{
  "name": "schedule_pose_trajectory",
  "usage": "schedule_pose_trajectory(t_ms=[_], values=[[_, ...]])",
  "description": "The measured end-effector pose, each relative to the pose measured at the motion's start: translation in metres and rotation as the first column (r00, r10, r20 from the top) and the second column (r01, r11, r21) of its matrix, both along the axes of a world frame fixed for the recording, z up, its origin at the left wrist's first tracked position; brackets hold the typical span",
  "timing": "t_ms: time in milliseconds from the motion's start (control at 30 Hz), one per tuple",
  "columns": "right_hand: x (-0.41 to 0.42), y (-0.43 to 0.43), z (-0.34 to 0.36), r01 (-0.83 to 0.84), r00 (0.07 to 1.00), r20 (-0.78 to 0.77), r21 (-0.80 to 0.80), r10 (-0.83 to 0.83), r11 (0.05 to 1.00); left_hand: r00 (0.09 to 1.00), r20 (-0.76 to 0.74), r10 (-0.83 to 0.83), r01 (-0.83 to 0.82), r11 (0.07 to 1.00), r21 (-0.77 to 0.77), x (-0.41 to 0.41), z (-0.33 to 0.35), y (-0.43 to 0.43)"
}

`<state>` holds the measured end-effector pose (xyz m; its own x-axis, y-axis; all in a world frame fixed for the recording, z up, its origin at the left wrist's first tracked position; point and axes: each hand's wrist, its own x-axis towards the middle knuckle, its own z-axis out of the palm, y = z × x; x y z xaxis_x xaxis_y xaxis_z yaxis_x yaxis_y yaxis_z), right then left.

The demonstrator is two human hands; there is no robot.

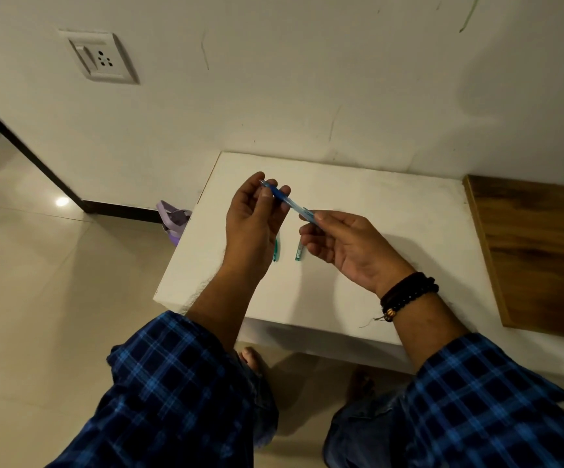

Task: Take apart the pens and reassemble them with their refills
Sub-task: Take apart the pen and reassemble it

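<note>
Plaid sleeves (pixel 179 383) are reaching over a white worktop (pixel 392 211), where the left hand (pixel 253 211) and right hand (pixel 345 244) are each pinching one end of a blue pen (pixel 289 202), held above two green pens (pixel 299 252) lying there.

Blue pen (pixel 289 203): translucent glossy plastic. White table (pixel 392 211) under it: matt, slightly rough, maybe painted. Board (pixel 537 244) beside table: wood-grain.

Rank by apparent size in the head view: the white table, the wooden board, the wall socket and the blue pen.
1. white table
2. wooden board, partly cut off by the frame edge
3. wall socket
4. blue pen, thin, and nearer the camera than the rest, so flattered
</note>
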<state>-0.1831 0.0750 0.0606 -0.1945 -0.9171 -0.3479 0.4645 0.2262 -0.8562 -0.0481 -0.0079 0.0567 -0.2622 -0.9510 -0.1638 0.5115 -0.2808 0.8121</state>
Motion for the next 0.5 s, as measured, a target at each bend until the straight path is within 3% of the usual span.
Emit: schedule_pose_trajectory(t_ms=[167,500], values=[[-0.0105,0.0003,0.0030,0.099,0.995,0.006,-0.134,-0.099,0.986,0.992,-0.126,-0.003,0.015,0.995,0.095,0.0000,-0.0007,-0.0010],[-0.0079,-0.0011,0.0076,0.242,0.949,-0.122,-0.316,-0.292,0.918,0.997,-0.026,-0.069,0.071,0.990,0.120,-0.0040,-0.0043,-0.0011]])
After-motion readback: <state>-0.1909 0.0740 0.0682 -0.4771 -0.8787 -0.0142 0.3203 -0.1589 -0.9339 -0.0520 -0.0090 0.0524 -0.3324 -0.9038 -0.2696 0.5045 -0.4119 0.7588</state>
